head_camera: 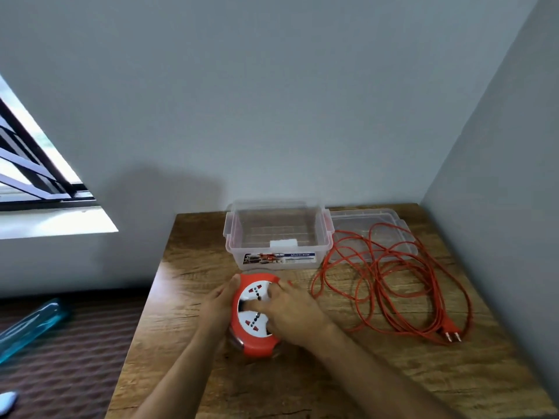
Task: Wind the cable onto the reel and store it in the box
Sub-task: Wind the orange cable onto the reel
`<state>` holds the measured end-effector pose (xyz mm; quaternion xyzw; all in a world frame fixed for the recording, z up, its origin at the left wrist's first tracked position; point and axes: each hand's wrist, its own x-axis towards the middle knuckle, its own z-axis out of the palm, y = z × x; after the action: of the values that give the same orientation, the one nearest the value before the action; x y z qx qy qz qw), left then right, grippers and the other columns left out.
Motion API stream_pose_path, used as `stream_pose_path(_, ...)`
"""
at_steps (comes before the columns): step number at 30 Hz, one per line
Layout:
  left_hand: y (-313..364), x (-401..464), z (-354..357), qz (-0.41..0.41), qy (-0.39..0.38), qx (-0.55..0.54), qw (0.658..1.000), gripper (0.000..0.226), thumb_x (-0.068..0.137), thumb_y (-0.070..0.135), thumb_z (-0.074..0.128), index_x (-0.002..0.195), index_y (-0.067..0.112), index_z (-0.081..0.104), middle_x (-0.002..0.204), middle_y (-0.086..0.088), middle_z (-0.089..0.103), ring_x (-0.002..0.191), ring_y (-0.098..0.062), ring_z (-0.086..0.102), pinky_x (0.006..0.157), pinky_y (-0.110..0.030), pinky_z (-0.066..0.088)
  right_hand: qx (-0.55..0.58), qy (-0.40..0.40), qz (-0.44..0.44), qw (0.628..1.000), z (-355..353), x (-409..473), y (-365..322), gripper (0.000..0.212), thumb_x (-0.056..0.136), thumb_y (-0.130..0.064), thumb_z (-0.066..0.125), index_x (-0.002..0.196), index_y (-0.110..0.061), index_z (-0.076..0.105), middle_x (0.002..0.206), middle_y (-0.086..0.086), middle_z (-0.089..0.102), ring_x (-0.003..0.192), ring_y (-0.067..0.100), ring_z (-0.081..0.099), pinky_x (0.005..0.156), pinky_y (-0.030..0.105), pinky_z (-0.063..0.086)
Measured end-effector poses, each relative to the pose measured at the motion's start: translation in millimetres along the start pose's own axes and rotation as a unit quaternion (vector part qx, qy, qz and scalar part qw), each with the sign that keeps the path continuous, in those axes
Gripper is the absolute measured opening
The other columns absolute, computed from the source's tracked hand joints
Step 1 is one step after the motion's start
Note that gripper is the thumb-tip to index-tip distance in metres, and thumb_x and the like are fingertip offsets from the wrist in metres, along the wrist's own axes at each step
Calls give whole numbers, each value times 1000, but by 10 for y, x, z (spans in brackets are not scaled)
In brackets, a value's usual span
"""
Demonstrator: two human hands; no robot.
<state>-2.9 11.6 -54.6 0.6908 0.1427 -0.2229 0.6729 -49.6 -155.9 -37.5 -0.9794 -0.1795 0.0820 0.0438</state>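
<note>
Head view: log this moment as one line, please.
stage: winding not started | left hand: holds red cable reel | right hand: on reel top | orange cable: loose on wooden table | clear plastic box: open

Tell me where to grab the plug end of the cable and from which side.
Pinch the plug by its orange body, coming from above on its far side. It lies flat on the table with its two pins pointing toward the near edge, and the cable leaves its far end.
</note>
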Motion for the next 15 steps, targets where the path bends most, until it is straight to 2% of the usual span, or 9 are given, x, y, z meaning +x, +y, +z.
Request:
stream_pose_path(2,-36,-38,41,6,-1,-40,999,36,94,47,68,107,15,75,93,-16,84,78,-36,82,61,-42,66,46,42,78,995,16,-23,-59,70,82,-59,57,143,-43,27,126,12,62,110,33,59,89,46,49)
stream_pose_path(4,-75,-82,73,20,8,-68,997,32,94,43,71,104,12,77,93,-19,83,77,-36,81,58,-43,66,171,89,210,959,43,-109,-224,71,73,-69,54,136,-40,37,115,4,68,98,29,65,80,36,49)
stream_pose_path(6,-112,-119,93,25,21,-88,996,32,93,41,73,104,12,78,92,-19,83,78,-38,81,60,-46,67,361,122,330,864,43,-146,-392,64,74,-65,62,127,-35,44,108,0,66,88,24,68,67,31,51)
stream_pose_path(9,-142,-136,70,31,46,-120,991,33,89,36,78,107,9,78,95,-21,83,84,-42,80,70,-50,67,660,70,388,640,27,-168,-507,45,93,-30,65,129,-27,39,102,13,68,59,24,73,49,35,60)
stream_pose_path(10,-146,-134,59,36,54,-117,991,33,86,33,80,108,8,78,95,-20,83,84,-41,81,69,-49,67,684,46,381,620,18,-229,-506,43,96,-24,62,131,-28,37,100,15,68,58,25,73,48,34,59)
stream_pose_path(11,-150,-124,49,47,58,-105,992,32,84,31,82,107,9,79,92,-19,83,81,-39,81,65,-45,67,660,36,363,656,21,-293,-477,41,97,-24,59,131,-31,37,99,13,70,60,25,74,50,34,59)
stream_pose_path(13,-158,-93,44,69,59,-64,994,26,82,27,84,104,13,80,85,-12,84,74,-31,81,56,-37,65,432,61,284,854,21,-391,-324,38,95,-29,57,129,-38,41,103,3,70,74,23,72,64,36,60)
stream_pose_path(14,-157,-78,52,71,61,-48,994,23,83,26,84,103,15,79,83,-9,84,72,-29,81,55,-35,64,282,77,211,933,14,-427,-237,38,94,-29,55,129,-39,44,110,1,68,83,22,70,71,38,58)
stream_pose_path(15,-146,-64,61,70,62,-41,995,22,83,26,84,102,17,79,83,-7,84,72,-28,82,55,-35,64,165,82,126,975,-20,-438,-155,40,93,-26,55,131,-37,44,119,3,64,89,25,67,75,40,56)
